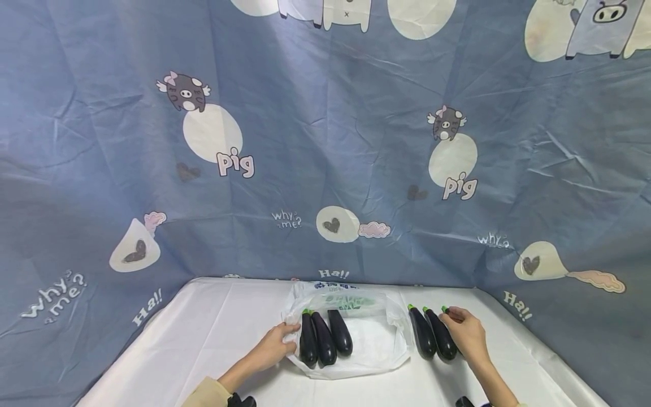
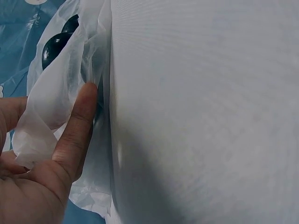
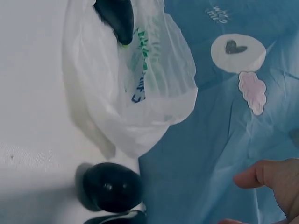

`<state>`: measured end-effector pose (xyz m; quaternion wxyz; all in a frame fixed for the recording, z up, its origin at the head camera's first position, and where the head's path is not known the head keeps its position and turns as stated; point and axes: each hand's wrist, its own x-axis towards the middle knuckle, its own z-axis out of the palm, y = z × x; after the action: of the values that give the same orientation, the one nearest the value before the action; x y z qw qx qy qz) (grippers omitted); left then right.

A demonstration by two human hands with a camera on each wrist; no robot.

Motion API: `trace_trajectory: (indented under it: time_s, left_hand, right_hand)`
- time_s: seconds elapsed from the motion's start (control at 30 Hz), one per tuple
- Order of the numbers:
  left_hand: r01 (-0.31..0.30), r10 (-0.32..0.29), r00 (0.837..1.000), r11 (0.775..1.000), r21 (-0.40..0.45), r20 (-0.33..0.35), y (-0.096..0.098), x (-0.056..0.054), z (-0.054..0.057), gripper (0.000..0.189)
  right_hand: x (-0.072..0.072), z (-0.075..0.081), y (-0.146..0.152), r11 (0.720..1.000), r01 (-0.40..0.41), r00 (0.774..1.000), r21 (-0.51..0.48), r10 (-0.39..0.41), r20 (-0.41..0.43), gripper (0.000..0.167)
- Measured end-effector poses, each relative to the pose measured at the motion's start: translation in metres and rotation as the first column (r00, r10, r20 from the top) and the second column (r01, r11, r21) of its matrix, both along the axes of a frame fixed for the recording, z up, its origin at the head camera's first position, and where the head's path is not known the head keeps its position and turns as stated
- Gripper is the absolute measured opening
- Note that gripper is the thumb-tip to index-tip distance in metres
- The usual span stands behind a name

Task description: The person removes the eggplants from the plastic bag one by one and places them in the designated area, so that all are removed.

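A white plastic bag (image 1: pixel 373 345) with green and blue print lies spread on the table, its mouth towards me. Three dark eggplants (image 1: pixel 324 339) rest side by side at its left. My left hand (image 1: pixel 274 343) holds the bag's left edge; in the left wrist view the thin plastic (image 2: pixel 42 130) passes between thumb and fingers. Right of the bag, two eggplants (image 1: pixel 421 332) with green stems lie in a row. My right hand (image 1: pixel 467 332) is over a third one, which it mostly covers, leaving the green stem (image 1: pixel 445 309) showing. In the right wrist view, thumb and finger are apart.
A white cloth covers the table (image 1: pixel 224 316). Behind it and along the sides hangs a blue curtain (image 1: pixel 305 141) printed with cartoon pigs. Dark wrist gear (image 1: pixel 241 401) shows at the bottom edge of the head view.
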<state>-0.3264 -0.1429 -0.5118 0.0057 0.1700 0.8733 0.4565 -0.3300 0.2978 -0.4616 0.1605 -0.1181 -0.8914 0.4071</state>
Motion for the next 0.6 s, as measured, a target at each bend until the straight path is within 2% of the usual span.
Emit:
trace_trajectory:
  time_s: [0.13,0.37,0.6]
  left_hand:
    - [-0.002,0.002,1.0,1.0,-0.003,0.0,0.0,-0.001,0.0,0.059]
    - [-0.015,0.015,1.0,1.0,-0.01,0.0,0.001,-0.001,0.0,0.058]
    - [-0.01,0.01,1.0,1.0,-0.014,0.025,0.0,-0.002,-0.002,0.059]
  right_hand:
    - [-0.003,-0.003,-0.006,1.0,0.006,0.999,0.019,-0.005,-0.033,0.058]
    - [0.007,0.012,-0.026,0.997,-0.062,0.998,0.04,0.062,-0.009,0.054]
    - [0.003,0.007,-0.044,0.995,-0.09,0.995,0.047,0.091,-0.029,0.051]
